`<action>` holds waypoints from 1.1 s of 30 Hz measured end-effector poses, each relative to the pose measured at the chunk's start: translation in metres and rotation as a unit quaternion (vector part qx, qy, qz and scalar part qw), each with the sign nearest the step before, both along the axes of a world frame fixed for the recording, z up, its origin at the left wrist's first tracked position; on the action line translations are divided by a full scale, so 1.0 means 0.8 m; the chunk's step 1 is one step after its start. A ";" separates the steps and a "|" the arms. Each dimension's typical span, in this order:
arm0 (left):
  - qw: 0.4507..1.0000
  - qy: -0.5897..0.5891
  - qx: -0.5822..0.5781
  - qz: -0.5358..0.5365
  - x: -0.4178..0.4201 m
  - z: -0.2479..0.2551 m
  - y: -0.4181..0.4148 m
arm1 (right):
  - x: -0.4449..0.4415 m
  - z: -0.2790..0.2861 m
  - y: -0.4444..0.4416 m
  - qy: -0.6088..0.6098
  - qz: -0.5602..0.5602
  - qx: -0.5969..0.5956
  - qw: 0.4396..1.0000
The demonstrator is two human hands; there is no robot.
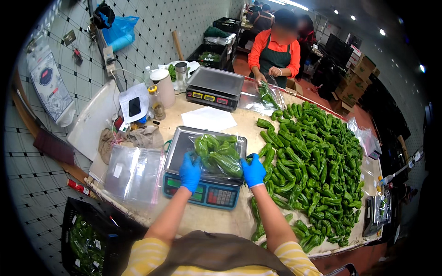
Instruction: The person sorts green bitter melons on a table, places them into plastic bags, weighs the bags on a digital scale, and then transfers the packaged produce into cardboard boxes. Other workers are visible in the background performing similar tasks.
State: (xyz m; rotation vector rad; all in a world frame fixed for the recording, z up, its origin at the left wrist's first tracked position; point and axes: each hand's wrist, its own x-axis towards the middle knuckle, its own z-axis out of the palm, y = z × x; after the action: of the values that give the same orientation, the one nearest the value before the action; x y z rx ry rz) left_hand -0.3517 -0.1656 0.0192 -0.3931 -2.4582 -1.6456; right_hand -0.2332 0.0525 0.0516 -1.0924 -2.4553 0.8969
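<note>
A clear plastic bag of green peppers (219, 155) lies on the steel pan (179, 146) of a blue digital scale (221, 196). My left hand (190, 174), in a blue glove, is at the bag's left edge over the pan. At the bag's right edge is my right hand (253, 170), gloved the same way, with its thumb against or very near the plastic. Whether the fingers of either hand grip the film cannot be made out. Right of the scale spreads a large heap of loose green peppers (317, 165).
Flat clear bags (133, 172) lie left of the scale. Beyond it are white paper (209, 118) and a second scale (215, 86). A co-worker (276, 51) across the table handles a bag of peppers (267, 96). A black crate (84, 241) of bagged peppers stands at lower left.
</note>
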 end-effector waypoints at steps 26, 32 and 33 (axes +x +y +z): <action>0.985 0.003 0.142 -0.096 0.128 0.125 -0.021 | 0.072 0.014 -0.052 0.460 0.207 -0.681 0.530; 0.794 -0.289 0.491 -0.214 0.229 0.103 -0.114 | 0.108 0.029 -0.127 0.279 0.243 -0.718 0.590; 0.753 -0.310 0.536 -0.223 0.241 0.116 -0.142 | 0.110 0.057 -0.147 0.258 0.270 -0.697 0.612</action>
State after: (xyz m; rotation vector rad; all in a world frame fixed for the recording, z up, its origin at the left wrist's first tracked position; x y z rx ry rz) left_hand -0.1588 -0.2789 0.1122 -0.2623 -1.1973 -3.4293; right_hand -0.1456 -0.0650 0.0973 -0.0903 -1.1891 2.9825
